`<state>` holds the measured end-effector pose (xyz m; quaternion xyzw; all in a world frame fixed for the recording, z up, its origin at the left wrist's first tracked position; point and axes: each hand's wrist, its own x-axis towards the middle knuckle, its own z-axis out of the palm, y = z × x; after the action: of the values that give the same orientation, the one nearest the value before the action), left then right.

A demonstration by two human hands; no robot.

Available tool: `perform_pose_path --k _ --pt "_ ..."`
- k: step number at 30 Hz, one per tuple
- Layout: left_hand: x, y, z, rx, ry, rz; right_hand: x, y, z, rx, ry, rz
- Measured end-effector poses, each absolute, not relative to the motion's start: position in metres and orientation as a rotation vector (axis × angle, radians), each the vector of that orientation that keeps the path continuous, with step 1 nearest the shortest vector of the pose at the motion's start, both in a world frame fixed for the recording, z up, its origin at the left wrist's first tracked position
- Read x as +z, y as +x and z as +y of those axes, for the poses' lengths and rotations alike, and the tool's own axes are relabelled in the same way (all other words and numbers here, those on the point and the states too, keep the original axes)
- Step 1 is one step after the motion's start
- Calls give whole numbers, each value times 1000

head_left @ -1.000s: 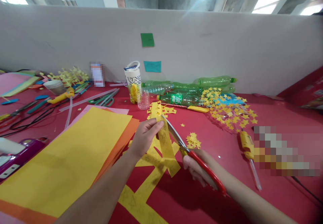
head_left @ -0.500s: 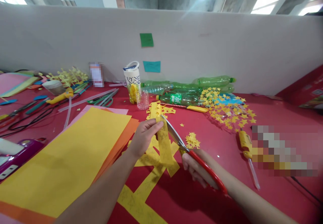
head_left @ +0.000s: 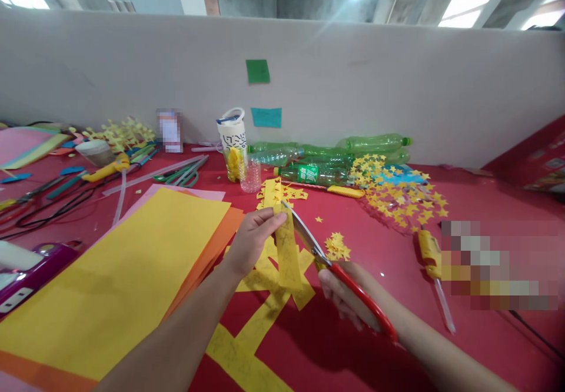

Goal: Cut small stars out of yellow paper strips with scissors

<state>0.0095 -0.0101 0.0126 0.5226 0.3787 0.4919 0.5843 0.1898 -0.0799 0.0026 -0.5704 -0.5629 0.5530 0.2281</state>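
My left hand (head_left: 253,240) pinches the upper end of a yellow paper strip (head_left: 286,253) with star outlines drawn on it. Red-handled scissors (head_left: 318,252) are gripped in my right hand (head_left: 346,292), their blade tips at the strip's top right edge. More marked yellow strips (head_left: 265,315) lie crossed on the table below. Right of the blades sits a small pile of cut yellow stars (head_left: 337,246), with one loose star (head_left: 318,219) beyond it. Behind my left fingers are yellow offcuts with star-shaped holes (head_left: 270,189).
Yellow and orange sheets (head_left: 123,268) are stacked at left, near a purple power strip (head_left: 39,268). Green bottles (head_left: 326,173), a white tumbler (head_left: 232,136) and a star cluster (head_left: 406,195) stand or lie towards the partition (head_left: 309,86). One yellow glue gun (head_left: 429,253) lies right.
Hardly anything differs. Both hands, the scissors and the strip hold nearly the same place; the whole view has shifted very slightly.
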Motion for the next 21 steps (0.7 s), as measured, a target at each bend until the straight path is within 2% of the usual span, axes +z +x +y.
perform_pose_path --k 7,12,16,21 --pt "10 7 -7 1074 1139 845 2 189 -79 1460 -1561 -1512" --pt "5 9 -14 636 1369 853 1 193 -76 1331 -1570 -1448" --pt "4 16 -22 299 1530 710 -9 196 -72 1390 -1426 -1438" --pt "7 19 -24 282 1442 657 -20 198 -72 1429 -1377 -1366"
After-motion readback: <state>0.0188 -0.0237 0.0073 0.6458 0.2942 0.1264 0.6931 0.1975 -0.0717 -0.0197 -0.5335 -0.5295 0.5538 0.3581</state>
